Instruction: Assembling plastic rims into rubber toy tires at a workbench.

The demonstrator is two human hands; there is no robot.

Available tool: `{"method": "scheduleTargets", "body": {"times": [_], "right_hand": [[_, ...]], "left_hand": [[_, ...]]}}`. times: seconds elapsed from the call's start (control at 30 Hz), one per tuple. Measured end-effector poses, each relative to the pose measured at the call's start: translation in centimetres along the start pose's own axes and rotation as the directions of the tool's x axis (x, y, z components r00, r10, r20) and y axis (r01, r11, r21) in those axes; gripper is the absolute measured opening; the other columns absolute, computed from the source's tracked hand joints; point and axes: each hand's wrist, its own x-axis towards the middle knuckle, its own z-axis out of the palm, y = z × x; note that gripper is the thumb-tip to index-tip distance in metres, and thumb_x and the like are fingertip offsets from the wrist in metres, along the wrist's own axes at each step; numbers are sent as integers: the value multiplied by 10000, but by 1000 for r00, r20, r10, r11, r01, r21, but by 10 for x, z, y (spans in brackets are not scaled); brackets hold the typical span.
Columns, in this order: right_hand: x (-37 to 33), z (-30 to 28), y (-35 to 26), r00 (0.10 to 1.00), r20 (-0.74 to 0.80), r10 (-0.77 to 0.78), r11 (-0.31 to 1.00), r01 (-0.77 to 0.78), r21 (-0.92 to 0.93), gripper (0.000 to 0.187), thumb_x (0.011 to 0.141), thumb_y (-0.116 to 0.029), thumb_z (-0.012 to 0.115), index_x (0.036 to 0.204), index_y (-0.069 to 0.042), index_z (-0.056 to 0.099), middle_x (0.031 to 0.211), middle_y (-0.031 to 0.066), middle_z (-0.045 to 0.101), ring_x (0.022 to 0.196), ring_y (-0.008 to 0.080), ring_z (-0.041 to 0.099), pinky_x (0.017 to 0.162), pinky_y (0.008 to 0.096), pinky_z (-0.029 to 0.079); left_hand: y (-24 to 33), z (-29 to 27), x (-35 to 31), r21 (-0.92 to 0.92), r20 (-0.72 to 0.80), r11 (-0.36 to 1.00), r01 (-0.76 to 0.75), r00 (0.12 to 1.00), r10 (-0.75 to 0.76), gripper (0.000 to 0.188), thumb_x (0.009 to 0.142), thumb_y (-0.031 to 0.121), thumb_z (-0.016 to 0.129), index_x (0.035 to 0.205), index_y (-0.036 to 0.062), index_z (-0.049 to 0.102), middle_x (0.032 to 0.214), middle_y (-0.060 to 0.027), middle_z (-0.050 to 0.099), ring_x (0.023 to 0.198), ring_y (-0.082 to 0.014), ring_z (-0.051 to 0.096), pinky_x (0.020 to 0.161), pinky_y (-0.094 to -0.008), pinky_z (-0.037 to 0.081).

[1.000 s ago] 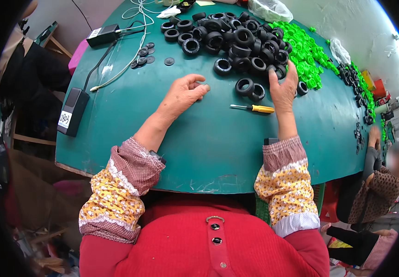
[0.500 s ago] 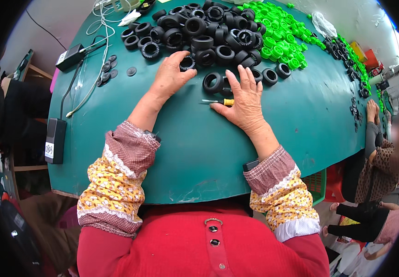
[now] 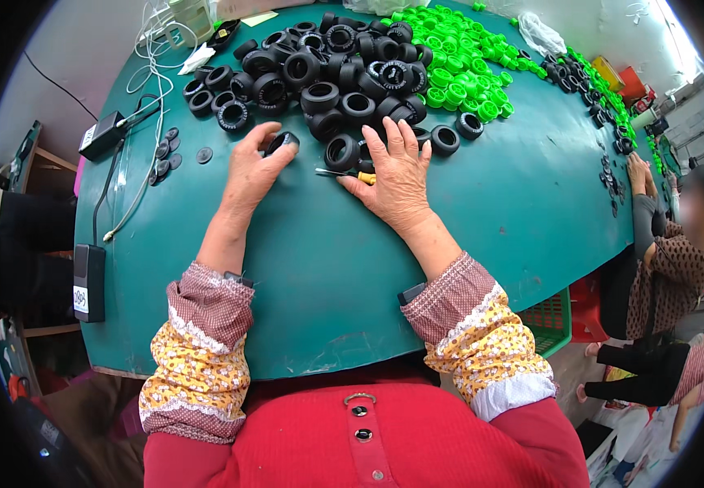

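Observation:
My left hand [image 3: 248,172] grips a small black toy tyre [image 3: 282,143] between thumb and fingers, just in front of the pile of black tyres [image 3: 319,96]. My right hand [image 3: 399,180] is open, its fingers stretched out and slightly spread toward the pile. Under its thumb lies a small screwdriver [image 3: 366,177] with a yellow handle, its metal tip pointing left; whether the thumb presses on it I cannot tell. A single tyre [image 3: 330,154] stands on edge by my right fingers, and another behind it is partly hidden by them.
Bright green wheel hubs [image 3: 450,65] are heaped right of the tyres on the green table [image 3: 319,285]. Flat black discs [image 3: 205,154], a white cable [image 3: 142,183] and a black box [image 3: 89,283] lie left. Another person [image 3: 677,260] sits far right; a green crate [image 3: 549,321] stands below the table.
My left hand has drawn its tyre away from the pile, toward me and leftward, and tilted it. My right hand stays by the screwdriver. The whole view has shifted slightly.

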Motion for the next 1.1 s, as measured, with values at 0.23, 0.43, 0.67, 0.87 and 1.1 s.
{"method": "scheduleTargets", "body": {"times": [0.23, 0.43, 0.67, 0.87, 1.1], "right_hand": [[3, -3, 26, 975, -223, 27, 991, 3, 131, 629, 607, -365, 714, 1117, -69, 493, 1181, 165, 423, 1128, 318, 362, 935, 507, 243], [16, -22, 137, 722, -449, 526, 840, -358, 409, 443, 727, -235, 631, 1075, 6, 498, 1027, 184, 532, 1004, 318, 473, 882, 371, 357], [18, -10, 186, 667, -233, 708, 706, -654, 272, 694, 649, -456, 660, 1172, -55, 444, 1114, 130, 530, 1034, 300, 477, 896, 425, 333], [40, 1, 210, 643, -205, 738, 675, -712, 195, 786, 604, -609, 620, 1198, -123, 452, 1081, 82, 568, 1040, 294, 491, 889, 463, 319], [38, 2, 243, 703, -307, 642, 767, -579, 277, 544, 668, -515, 633, 968, -61, 609, 900, 124, 626, 833, 250, 575, 770, 371, 420]], "left_hand": [[10, -28, -50, -13, 83, 997, 79, 993, -78, 457, 690, 183, 648, 1067, -42, 522, 954, -147, 580, 903, -230, 552, 799, -305, 427], [9, -41, -82, 377, 187, 893, -246, 964, 187, 480, 642, 93, 630, 1094, 5, 493, 1064, -146, 521, 1007, -269, 500, 882, -324, 393], [12, -44, -80, 480, 243, 826, -295, 950, 198, 498, 622, 96, 635, 1082, -8, 477, 1017, -143, 490, 975, -299, 462, 850, -345, 392], [17, -46, -79, 478, 260, 828, -292, 948, 184, 463, 615, 111, 642, 1036, -14, 494, 973, -139, 491, 924, -300, 466, 815, -352, 398], [9, -41, -74, 479, 235, 815, -326, 942, 239, 440, 617, 142, 640, 1009, -10, 508, 958, -147, 504, 917, -304, 470, 808, -353, 398]]}}
